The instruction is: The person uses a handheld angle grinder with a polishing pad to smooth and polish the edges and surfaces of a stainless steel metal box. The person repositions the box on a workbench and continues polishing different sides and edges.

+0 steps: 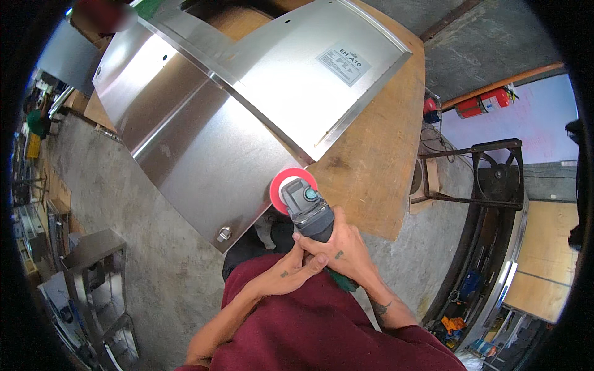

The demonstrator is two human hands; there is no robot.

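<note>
An angle grinder (312, 217) with a dark grey body and a pink-rimmed disc (277, 199) is in front of my torso. My right hand (344, 247) wraps round its body, thumb across the top. My left hand (288, 272) closes at the rear of the grinder against the right hand, its fingers partly hidden. The disc is at the near corner of a brushed stainless steel panel (216, 148), and I cannot tell whether they touch. A small metal fitting (224, 234) sits at this panel's near left corner. Beyond lies a second, flanged steel panel (278, 74) bearing a printed label (344, 64).
A wooden tabletop (371, 167) carries the panels. At right are a black fan on a metal frame (498, 174) and a red fire extinguisher (486, 102). A metal stand (102, 278) is on the concrete floor (167, 260) at left. A blurred shape shows top left.
</note>
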